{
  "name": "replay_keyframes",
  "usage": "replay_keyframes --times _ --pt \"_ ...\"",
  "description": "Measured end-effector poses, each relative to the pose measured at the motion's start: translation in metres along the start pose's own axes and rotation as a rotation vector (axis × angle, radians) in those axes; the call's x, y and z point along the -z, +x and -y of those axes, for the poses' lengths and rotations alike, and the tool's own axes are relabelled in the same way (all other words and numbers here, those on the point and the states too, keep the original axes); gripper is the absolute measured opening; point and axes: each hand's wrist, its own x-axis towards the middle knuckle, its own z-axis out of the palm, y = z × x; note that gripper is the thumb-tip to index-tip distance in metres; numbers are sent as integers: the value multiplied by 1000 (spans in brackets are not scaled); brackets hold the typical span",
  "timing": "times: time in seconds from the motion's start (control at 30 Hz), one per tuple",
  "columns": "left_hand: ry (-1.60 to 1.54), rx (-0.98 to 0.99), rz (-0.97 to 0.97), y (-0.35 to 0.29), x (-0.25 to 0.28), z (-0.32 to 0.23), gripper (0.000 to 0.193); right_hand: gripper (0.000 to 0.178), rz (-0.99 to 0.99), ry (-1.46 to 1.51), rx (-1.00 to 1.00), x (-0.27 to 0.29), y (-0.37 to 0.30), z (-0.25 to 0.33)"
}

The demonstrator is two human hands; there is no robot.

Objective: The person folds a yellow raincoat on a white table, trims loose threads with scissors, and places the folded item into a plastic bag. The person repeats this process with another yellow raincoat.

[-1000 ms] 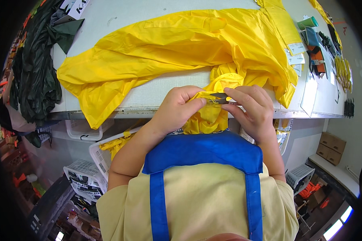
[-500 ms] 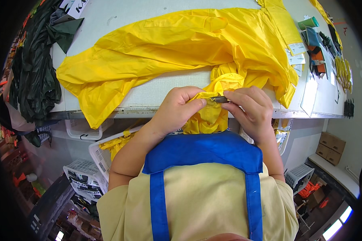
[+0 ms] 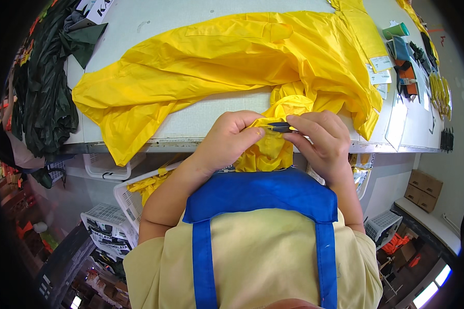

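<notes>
A yellow waterproof garment (image 3: 216, 56) is spread over the table, and one bunched part of it hangs over the near edge in front of me. My left hand (image 3: 233, 138) pinches the rim of that bunched part between thumb and fingers. From the other side, my right hand (image 3: 319, 131) grips a small pair of dark thread snips (image 3: 279, 126). Their blades are apart and point left at the fabric rim, close to my left fingertips. Most of the snips' handle is hidden in my right fingers.
Dark green garments (image 3: 44, 87) hang over the left end of the pale table (image 3: 139, 26). At the right lie a green roll (image 3: 395, 30), paper labels (image 3: 380, 63) and yellow tags or cords (image 3: 441, 95). White plastic baskets (image 3: 108, 226) stand below, and cardboard boxes (image 3: 423, 189) at the right.
The snips' blades have parted and tilted slightly at the fabric rim. Both hands stay almost in the same place.
</notes>
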Motion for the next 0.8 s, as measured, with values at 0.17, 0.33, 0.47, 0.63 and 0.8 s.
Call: replay_keyframes --times 0.17,0.33,0.47,0.63,0.8 --pt "11 -19 -3 0 1 0 17 22 -11 70 -33 -2 -1 -2" --pt "-150 -44 -74 -2 0 3 12 22 -73 332 -330 -3 -7 -4" --pt "-144 -61 -58 -3 5 4 12 24 -8 257 -244 -2 -4 -2" --pt "-93 -73 -90 -4 3 0 14 26 56 162 -160 2 -1 0" --pt "45 -57 -104 -6 1 -3 16 21 69 178 -154 2 4 5"
